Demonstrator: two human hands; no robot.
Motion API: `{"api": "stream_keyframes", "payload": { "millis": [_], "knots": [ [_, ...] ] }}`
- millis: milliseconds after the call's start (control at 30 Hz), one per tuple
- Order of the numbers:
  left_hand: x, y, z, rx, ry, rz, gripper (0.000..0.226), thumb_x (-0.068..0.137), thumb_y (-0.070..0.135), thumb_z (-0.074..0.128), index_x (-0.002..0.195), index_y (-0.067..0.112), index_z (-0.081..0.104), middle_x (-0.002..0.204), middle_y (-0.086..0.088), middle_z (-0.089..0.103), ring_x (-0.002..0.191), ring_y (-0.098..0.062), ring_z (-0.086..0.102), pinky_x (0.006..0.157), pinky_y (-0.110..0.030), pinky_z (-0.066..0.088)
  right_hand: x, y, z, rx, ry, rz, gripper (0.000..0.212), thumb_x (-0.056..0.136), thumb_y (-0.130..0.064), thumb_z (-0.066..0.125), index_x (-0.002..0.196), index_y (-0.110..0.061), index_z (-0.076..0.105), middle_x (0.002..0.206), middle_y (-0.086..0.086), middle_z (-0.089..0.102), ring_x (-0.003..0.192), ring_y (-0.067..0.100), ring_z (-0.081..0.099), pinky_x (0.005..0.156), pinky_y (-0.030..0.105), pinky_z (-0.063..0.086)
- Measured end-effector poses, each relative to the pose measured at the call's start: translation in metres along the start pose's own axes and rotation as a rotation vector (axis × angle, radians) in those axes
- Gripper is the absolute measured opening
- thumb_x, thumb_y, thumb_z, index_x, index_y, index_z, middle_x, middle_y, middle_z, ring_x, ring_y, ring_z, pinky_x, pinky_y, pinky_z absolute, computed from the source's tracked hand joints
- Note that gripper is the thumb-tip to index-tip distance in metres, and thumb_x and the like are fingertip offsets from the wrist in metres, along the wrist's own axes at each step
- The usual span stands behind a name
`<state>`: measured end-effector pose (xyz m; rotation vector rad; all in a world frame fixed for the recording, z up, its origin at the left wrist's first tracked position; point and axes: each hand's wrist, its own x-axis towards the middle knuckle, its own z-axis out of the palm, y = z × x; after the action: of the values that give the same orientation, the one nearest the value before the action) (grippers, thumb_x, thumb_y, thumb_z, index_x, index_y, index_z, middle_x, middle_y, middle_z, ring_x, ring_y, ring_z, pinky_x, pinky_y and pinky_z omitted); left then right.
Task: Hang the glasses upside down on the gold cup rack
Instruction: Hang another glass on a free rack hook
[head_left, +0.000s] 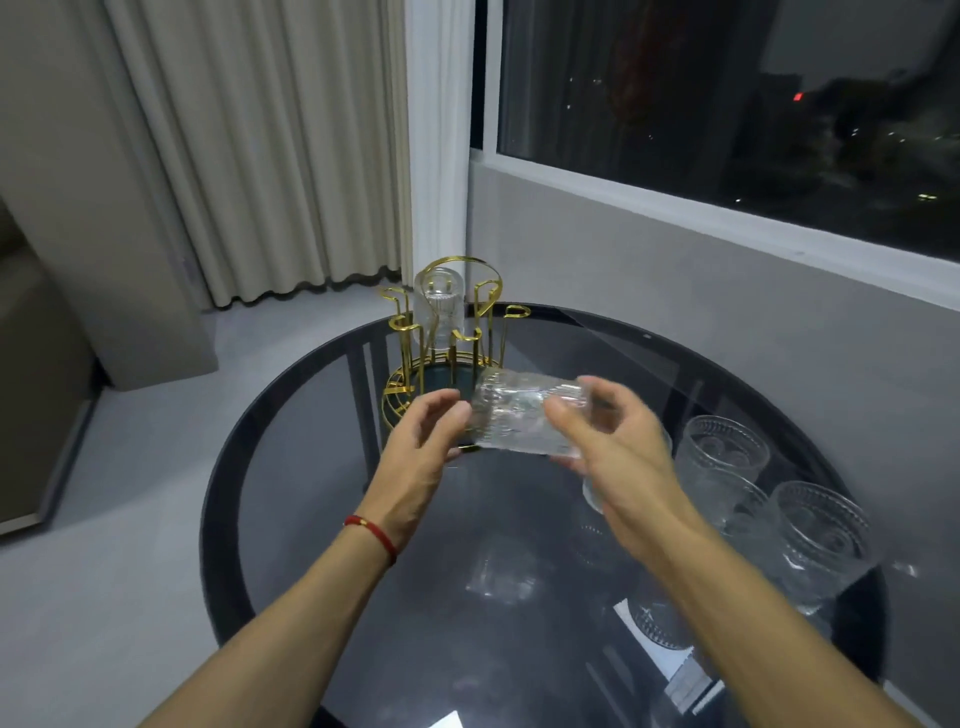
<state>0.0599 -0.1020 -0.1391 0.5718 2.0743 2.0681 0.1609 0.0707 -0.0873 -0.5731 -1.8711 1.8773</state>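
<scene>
The gold cup rack (470, 306) stands at the far left of a round dark glass table (291, 415). One clear ribbed glass (439, 306) hangs upside down on a rack arm. In front of the rack, a second clear glass (511, 415) lies on its side in the air. My right hand (613, 441) grips its right end, thumb on top. My left hand (421, 447), with a red cord at the wrist, touches its left end with fingers spread. Upright patterned glasses (727, 457) (821, 535) wait on the table to the right, one partly hidden behind my right hand.
A white-and-grey card or strip (670, 660) lies on the table near the front right. A window sill (727, 218) and wall run behind the table. Curtains (260, 145) hang at the back left over a pale floor.
</scene>
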Motion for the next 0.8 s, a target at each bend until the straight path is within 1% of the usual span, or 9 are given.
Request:
{"api": "stream_keyframes", "payload": {
  "millis": [33, 67, 133, 200, 267, 367, 533, 667, 800],
  "knots": [
    [0.002, -0.006, -0.003, 0.154, 0.021, 0.024, 0.067, 0.082, 0.070, 0.055, 0.136, 0.029, 0.056, 0.135, 0.002, 0.061, 0.126, -0.020, 0.059, 0.099, -0.037, 0.054, 0.004, -0.004, -0.005, -0.075, 0.070, -0.061, 0.055, 0.086, -0.031, 0.085, 0.135, -0.028, 0.061, 0.139, 0.000, 0.063, 0.126, 0.022, 0.064, 0.105, 0.051, 0.055],
    [0.007, -0.014, -0.006, 0.336, 0.055, 0.053, 0.065, 0.088, 0.067, 0.050, 0.141, 0.030, 0.052, 0.139, 0.001, 0.058, 0.129, -0.022, 0.055, 0.100, -0.038, 0.052, 0.011, -0.010, -0.009, -0.125, 0.118, -0.110, 0.057, 0.084, -0.033, 0.086, 0.135, -0.033, 0.061, 0.140, -0.003, 0.063, 0.126, 0.021, 0.063, 0.106, 0.051, 0.054],
    [0.015, -0.028, -0.008, 0.693, 0.093, 0.096, 0.063, 0.095, 0.055, 0.052, 0.151, 0.027, 0.042, 0.153, -0.003, 0.048, 0.141, -0.024, 0.042, 0.111, -0.049, 0.045, 0.026, -0.024, -0.018, -0.167, 0.198, -0.172, 0.060, 0.082, -0.038, 0.086, 0.136, -0.037, 0.060, 0.142, -0.004, 0.063, 0.127, 0.022, 0.063, 0.107, 0.052, 0.053],
    [0.022, -0.040, -0.004, 0.900, 0.070, 0.119, 0.070, 0.095, 0.051, 0.055, 0.157, 0.028, 0.033, 0.165, -0.002, 0.033, 0.152, -0.023, 0.025, 0.120, -0.054, 0.033, 0.050, -0.040, -0.019, -0.210, 0.276, -0.229, 0.064, 0.081, -0.042, 0.085, 0.139, -0.037, 0.059, 0.143, -0.002, 0.062, 0.127, 0.022, 0.062, 0.107, 0.051, 0.053],
    [0.025, -0.051, 0.001, 1.043, 0.028, 0.116, 0.075, 0.094, 0.054, 0.054, 0.159, 0.031, 0.025, 0.170, -0.001, 0.020, 0.157, -0.024, 0.013, 0.123, -0.055, 0.025, 0.080, -0.059, -0.012, -0.240, 0.343, -0.279, 0.067, 0.079, -0.041, 0.085, 0.140, -0.032, 0.057, 0.142, -0.001, 0.062, 0.126, 0.022, 0.062, 0.107, 0.048, 0.054],
    [0.024, -0.067, 0.007, 1.153, 0.006, 0.113, 0.076, 0.095, 0.058, 0.047, 0.160, 0.034, 0.017, 0.173, -0.001, 0.010, 0.158, -0.024, 0.002, 0.125, -0.054, 0.015, 0.129, -0.082, 0.008, -0.253, 0.342, -0.297, 0.068, 0.077, -0.042, 0.086, 0.136, -0.027, 0.058, 0.138, 0.001, 0.063, 0.123, 0.021, 0.062, 0.104, 0.039, 0.054],
    [0.026, -0.076, 0.010, 1.207, 0.022, 0.116, 0.076, 0.093, 0.061, 0.038, 0.160, 0.035, 0.013, 0.172, -0.001, 0.011, 0.159, -0.023, -0.002, 0.124, -0.053, 0.015, 0.192, -0.095, 0.048, -0.317, 0.207, -0.290, 0.067, 0.080, -0.034, 0.086, 0.140, -0.022, 0.061, 0.141, 0.005, 0.064, 0.124, 0.024, 0.063, 0.099, 0.033, 0.049],
    [0.026, -0.076, 0.010, 1.231, 0.012, 0.108, 0.075, 0.094, 0.061, 0.036, 0.161, 0.036, 0.012, 0.173, 0.000, 0.011, 0.159, -0.023, -0.003, 0.124, -0.053, 0.014, 0.221, -0.090, 0.067, -0.416, 0.091, -0.300, 0.069, 0.081, -0.028, 0.087, 0.144, -0.018, 0.060, 0.145, 0.005, 0.063, 0.131, 0.025, 0.060, 0.110, 0.041, 0.049],
    [0.025, -0.075, 0.012, 1.236, 0.013, 0.108, 0.075, 0.094, 0.060, 0.033, 0.161, 0.036, 0.011, 0.173, -0.001, 0.011, 0.159, -0.024, -0.004, 0.124, -0.053, 0.014, 0.232, -0.078, 0.074, -0.503, -0.077, -0.318, 0.065, 0.085, -0.024, 0.085, 0.145, -0.018, 0.061, 0.149, 0.006, 0.062, 0.136, 0.027, 0.056, 0.114, 0.048, 0.046]
  ]
}}
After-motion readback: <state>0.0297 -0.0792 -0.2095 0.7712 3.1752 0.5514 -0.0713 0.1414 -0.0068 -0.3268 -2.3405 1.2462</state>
